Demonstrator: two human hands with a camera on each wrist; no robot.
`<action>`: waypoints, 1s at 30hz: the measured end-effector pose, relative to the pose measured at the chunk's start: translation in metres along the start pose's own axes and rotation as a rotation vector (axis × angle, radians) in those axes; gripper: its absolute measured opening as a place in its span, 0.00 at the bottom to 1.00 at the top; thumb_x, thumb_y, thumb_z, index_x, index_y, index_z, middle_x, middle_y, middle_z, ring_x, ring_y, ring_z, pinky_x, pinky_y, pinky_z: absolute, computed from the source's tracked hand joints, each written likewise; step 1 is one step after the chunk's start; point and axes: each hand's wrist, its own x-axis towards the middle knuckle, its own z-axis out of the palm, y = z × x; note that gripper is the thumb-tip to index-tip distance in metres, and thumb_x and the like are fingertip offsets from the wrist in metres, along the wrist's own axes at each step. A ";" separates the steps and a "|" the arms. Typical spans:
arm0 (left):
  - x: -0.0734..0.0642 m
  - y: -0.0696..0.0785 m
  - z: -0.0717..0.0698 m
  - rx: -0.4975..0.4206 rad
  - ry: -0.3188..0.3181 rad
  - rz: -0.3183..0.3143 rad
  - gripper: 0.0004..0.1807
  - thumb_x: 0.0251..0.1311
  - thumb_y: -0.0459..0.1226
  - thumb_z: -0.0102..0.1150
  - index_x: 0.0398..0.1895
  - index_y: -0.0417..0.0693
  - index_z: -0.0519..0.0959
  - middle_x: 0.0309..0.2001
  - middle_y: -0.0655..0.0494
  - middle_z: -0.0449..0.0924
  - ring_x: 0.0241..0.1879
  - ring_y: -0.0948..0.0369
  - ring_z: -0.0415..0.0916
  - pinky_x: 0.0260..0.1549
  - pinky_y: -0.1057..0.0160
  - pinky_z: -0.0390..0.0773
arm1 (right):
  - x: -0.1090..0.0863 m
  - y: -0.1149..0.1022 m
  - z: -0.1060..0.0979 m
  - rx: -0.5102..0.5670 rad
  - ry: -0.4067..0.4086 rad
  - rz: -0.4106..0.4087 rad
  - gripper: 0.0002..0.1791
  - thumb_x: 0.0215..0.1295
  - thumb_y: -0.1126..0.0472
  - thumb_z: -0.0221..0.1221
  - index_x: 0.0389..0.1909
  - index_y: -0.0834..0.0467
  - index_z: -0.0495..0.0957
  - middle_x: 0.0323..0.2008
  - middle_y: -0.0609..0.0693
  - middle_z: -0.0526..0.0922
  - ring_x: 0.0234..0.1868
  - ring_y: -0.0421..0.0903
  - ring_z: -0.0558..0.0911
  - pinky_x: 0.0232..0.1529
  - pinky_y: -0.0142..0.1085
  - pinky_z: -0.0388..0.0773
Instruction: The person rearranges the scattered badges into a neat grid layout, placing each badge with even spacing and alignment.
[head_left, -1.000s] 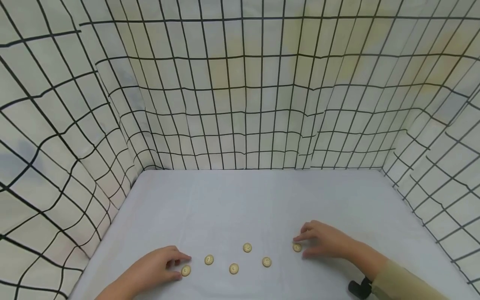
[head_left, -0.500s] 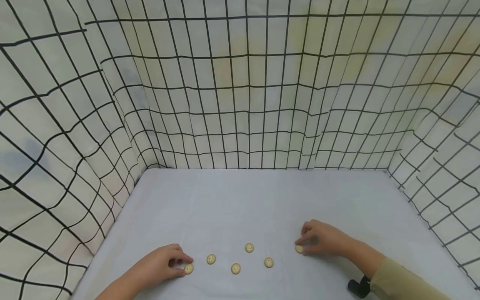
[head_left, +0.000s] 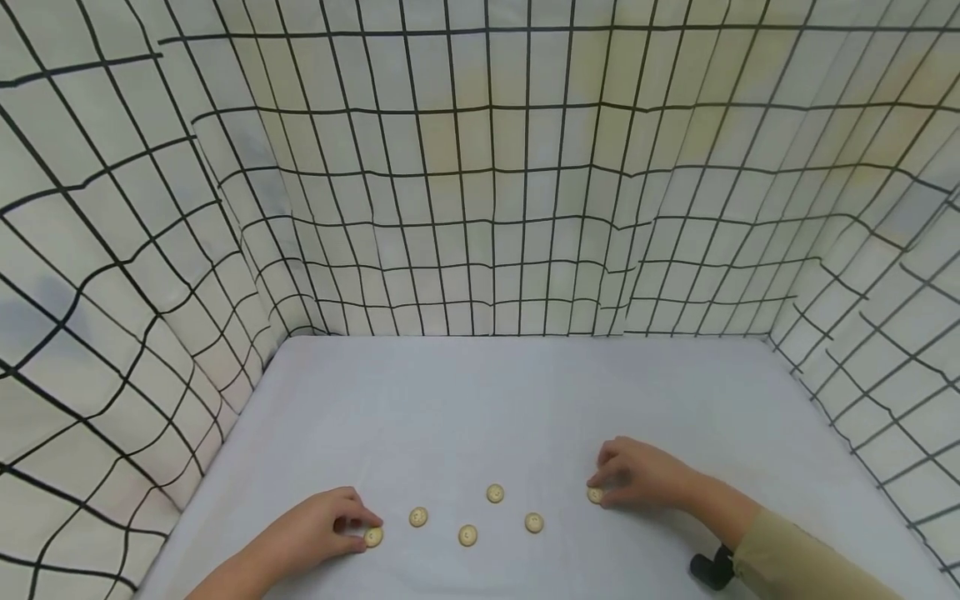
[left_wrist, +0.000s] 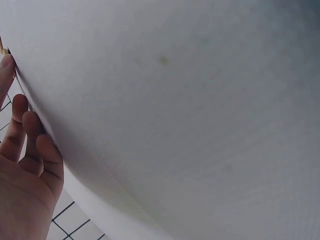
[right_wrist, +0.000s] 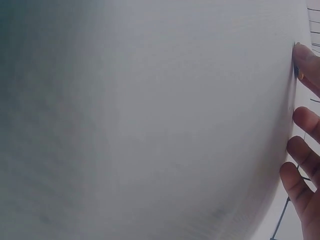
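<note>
Yellow buttons (head_left: pixel 468 536) lie loose. Left hand (head_left: pixel 318 527) pinches one button (head_left: pixel 372 537) left of them; right hand (head_left: pixel 648 475) pinches another (head_left: pixel 595 496) right of them.

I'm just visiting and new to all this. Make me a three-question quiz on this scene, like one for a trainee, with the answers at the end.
1. How many buttons lie between the left hand and the right hand, touched by neither?

2. True or false: the right hand lies flat, away from any button.

3. Which pattern covers the backdrop beyond the white tabletop?
A) Red dots
B) Dark grid lines
C) Blue stripes

Key:
1. Four.
2. False: its fingers pinch a button.
3. B.
</note>
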 end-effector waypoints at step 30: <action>0.001 -0.002 0.000 -0.053 -0.016 -0.011 0.12 0.54 0.47 0.72 0.42 0.61 0.88 0.34 0.69 0.75 0.30 0.69 0.66 0.29 0.67 0.68 | 0.035 -0.006 -0.003 0.044 0.059 -0.004 0.12 0.55 0.47 0.72 0.42 0.39 0.88 0.36 0.30 0.74 0.41 0.34 0.72 0.46 0.38 0.74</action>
